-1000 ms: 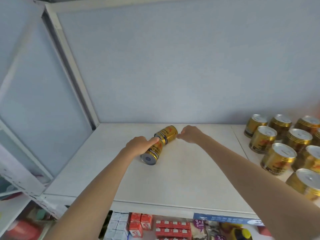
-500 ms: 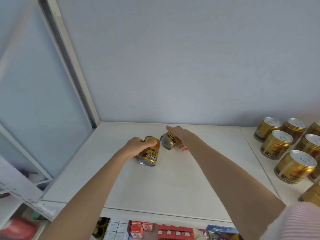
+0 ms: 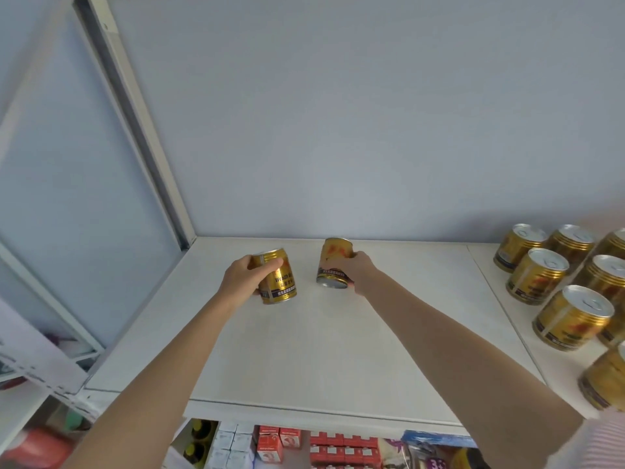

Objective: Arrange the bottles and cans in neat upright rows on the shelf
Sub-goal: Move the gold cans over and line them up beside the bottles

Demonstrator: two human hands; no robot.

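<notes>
My left hand [image 3: 244,277] grips a gold can [image 3: 280,286] around its side, nearly upright, just above the white shelf [image 3: 304,350]. My right hand [image 3: 360,270] holds a second gold can [image 3: 333,257], tilted, with its silver end facing down toward me. The two cans are a short gap apart, near the back of the shelf's left section. At the right, several gold cans [image 3: 571,316] with silver tops stand upright in rows.
A white frame post [image 3: 142,130] and a pale side panel close the shelf's left end; the back wall is plain blue. The shelf front edge [image 3: 304,412] runs below my arms. Red and white cartons [image 3: 280,443] fill the shelf underneath.
Both cans lay on their sides touching end to end. My hands took one each, lifted them apart and turned them toward upright.
</notes>
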